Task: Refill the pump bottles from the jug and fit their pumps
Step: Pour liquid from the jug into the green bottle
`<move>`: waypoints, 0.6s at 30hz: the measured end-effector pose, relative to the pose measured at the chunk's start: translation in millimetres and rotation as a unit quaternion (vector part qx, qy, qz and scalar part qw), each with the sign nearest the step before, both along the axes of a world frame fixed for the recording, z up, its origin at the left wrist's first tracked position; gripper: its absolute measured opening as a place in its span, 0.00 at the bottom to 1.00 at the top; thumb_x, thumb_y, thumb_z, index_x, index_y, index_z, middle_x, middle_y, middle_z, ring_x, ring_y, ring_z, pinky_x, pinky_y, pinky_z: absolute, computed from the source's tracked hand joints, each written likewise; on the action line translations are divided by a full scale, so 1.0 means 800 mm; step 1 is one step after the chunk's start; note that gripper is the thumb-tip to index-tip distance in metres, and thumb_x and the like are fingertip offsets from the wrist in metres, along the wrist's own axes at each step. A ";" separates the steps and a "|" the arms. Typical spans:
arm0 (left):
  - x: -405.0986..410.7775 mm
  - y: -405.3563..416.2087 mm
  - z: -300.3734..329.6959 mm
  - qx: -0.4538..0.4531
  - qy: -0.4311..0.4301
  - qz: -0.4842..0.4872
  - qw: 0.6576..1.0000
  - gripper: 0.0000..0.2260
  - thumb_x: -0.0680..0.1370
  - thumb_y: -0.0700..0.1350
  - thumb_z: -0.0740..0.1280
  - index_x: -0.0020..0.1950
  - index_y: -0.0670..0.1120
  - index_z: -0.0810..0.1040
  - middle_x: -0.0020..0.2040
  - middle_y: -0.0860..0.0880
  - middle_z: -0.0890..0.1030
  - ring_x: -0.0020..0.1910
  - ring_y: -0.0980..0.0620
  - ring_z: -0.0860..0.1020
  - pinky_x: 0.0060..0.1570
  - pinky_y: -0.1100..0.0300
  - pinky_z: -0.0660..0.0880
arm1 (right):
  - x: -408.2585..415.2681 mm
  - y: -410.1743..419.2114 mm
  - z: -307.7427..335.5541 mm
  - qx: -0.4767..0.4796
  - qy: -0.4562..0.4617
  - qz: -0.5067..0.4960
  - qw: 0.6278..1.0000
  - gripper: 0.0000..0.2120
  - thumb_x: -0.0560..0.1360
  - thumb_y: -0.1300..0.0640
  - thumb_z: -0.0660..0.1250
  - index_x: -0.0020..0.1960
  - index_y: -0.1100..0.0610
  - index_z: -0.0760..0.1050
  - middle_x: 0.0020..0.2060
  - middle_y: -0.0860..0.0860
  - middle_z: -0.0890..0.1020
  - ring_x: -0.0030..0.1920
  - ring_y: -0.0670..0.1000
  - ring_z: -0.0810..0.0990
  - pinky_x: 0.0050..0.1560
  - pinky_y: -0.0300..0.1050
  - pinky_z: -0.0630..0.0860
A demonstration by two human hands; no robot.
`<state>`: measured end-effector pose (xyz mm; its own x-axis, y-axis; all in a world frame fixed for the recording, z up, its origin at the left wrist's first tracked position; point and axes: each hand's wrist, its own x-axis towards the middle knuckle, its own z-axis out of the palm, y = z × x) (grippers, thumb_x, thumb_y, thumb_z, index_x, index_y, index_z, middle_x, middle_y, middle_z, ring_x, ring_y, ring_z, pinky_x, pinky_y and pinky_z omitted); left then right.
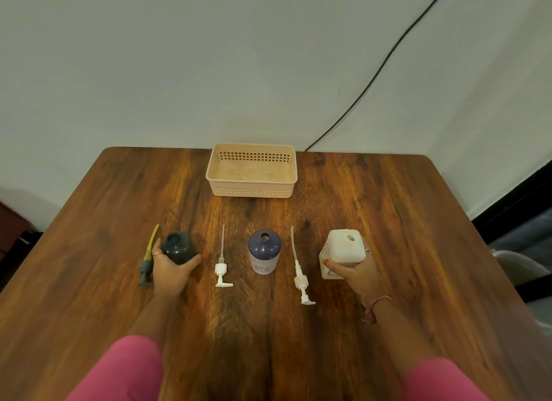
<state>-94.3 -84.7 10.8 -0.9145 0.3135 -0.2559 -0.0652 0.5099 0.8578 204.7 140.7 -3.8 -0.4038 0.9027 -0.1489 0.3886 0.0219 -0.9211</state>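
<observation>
A dark grey bottle point(178, 245) stands open-necked at the left, and my left hand point(170, 270) wraps around its near side. My right hand point(357, 273) grips the white square jug point(346, 246), whose top hole is uncapped. Between them a purple bottle point(264, 249) stands upright with an open neck. Three pumps lie flat on the wooden table point(268, 326): a grey one with a yellowish tube point(148, 258) left of the dark bottle, a white one point(222, 266) left of the purple bottle, and another white one point(299, 270) right of it.
A peach plastic basket point(251, 170) with nothing in it sits at the table's far middle. A black cable point(379, 69) runs down the wall behind the table. A chair point(519, 266) stands off the right edge.
</observation>
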 end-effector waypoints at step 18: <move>0.005 0.050 0.030 0.091 0.052 -0.001 0.994 0.36 0.66 0.43 0.80 0.69 0.45 0.67 0.66 0.46 0.74 0.62 0.50 0.73 0.56 0.59 0.70 | -0.011 0.005 0.011 -0.025 0.019 -0.042 0.999 0.32 0.64 0.58 0.79 0.63 0.49 0.68 0.54 0.50 0.77 0.57 0.51 0.76 0.50 0.45 0.80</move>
